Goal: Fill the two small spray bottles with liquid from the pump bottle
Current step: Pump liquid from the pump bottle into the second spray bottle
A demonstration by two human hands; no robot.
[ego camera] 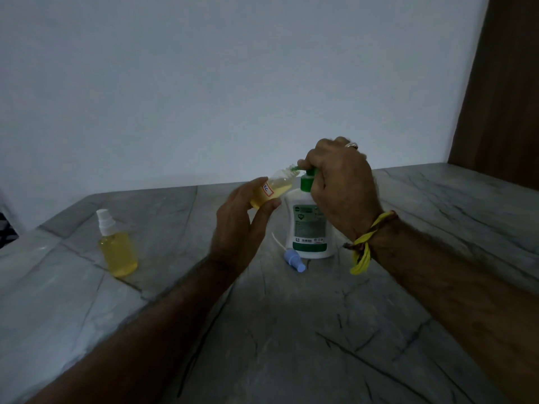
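Observation:
A white pump bottle (309, 228) with a green pump head stands upright on the grey marble table (291, 330). My right hand (341, 185) sits on top of it, fingers curled over the pump head. My left hand (242, 225) grips an uncapped small spray bottle (274, 188), tilted with its open neck at the green nozzle; yellow liquid partly fills it. A second small spray bottle (118, 247), capped with a white sprayer and filled with yellow liquid, stands upright at the left. A loose blue sprayer cap (294, 259) with its white dip tube lies in front of the pump bottle.
A plain pale wall rises behind the table. A brown wooden panel (501, 83) stands at the right rear. The table's left edge drops off near a dark patterned object (5, 231).

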